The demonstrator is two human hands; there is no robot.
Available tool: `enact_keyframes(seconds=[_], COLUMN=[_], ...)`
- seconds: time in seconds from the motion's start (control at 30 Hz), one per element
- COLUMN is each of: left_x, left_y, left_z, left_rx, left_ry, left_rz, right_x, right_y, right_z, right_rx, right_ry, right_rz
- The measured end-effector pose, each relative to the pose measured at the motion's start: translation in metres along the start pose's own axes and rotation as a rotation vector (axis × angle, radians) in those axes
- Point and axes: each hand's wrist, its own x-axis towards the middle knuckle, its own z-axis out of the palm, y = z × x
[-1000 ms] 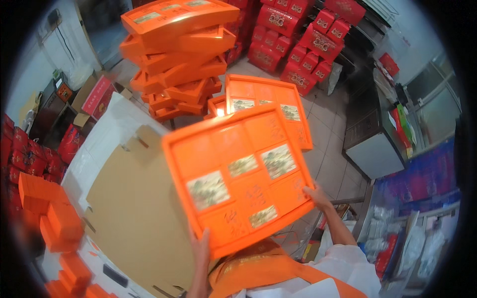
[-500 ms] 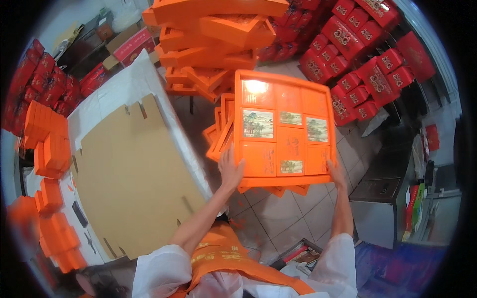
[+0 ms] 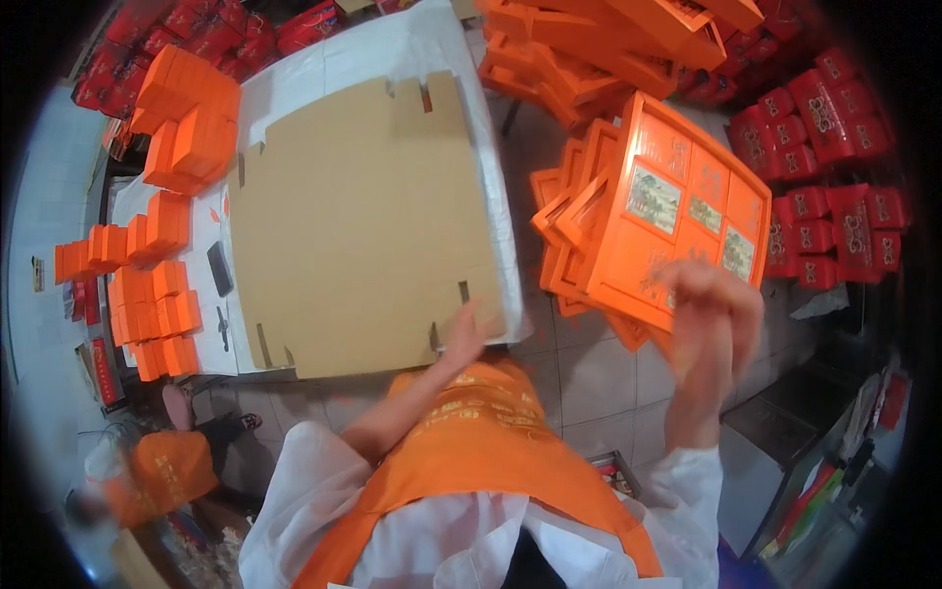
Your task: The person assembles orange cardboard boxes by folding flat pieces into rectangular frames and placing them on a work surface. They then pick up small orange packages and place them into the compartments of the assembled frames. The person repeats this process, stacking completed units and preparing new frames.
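Observation:
An orange tray (image 3: 601,276) filled with orange boxes, some with landscape pictures, lies on top of a stack of similar orange trays (image 3: 557,218) to the right of the table. My right hand (image 3: 716,309) is raised in front of the tray's near right part, fingers loosely bent and apart, holding nothing visible. It hides some of the boxes. My left hand (image 3: 465,337) is at the near right corner of a flat brown cardboard sheet (image 3: 363,216), fingers apart and nothing seen in them. Whether it touches the sheet I cannot tell.
The sheet lies on a white-covered table (image 3: 496,177) with orange boxes (image 3: 201,137) piled along its left side. Another tall orange tray stack (image 3: 599,49) stands beyond. Red gift boxes (image 3: 834,118) fill the far right. A grey cabinet (image 3: 775,432) stands near right; another person (image 3: 172,466) is lower left.
Both hands have let go of the filled tray, which now rests on the stack. My left hand has moved left to the cardboard's corner. The view has turned left.

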Motion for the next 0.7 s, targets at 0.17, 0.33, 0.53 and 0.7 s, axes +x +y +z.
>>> enact_keyframes(seconds=[0.17,0.33,0.53,0.7], left_x=[-0.055,-0.086,-0.023,0.006], left_y=[-0.112,-0.227,-0.274,-0.349], left_z=[-0.086,-0.185,-0.325,-0.402], left_rx=[-0.107,-0.171,0.146,0.615], left_ry=[0.200,0.422,0.605,0.873], left_rz=[-0.427,-0.564,-0.404,-0.311], right_x=[0.018,0.030,0.036,0.050], right_y=[-0.048,-0.021,0.035,0.066], right_z=[0.129,0.244,0.382,0.442], right_rx=[0.253,0.360,0.338,0.361], right_ry=[-0.661,-0.910,-1.036,-1.118], right_rz=[-0.176,-0.118,-0.035,0.010])
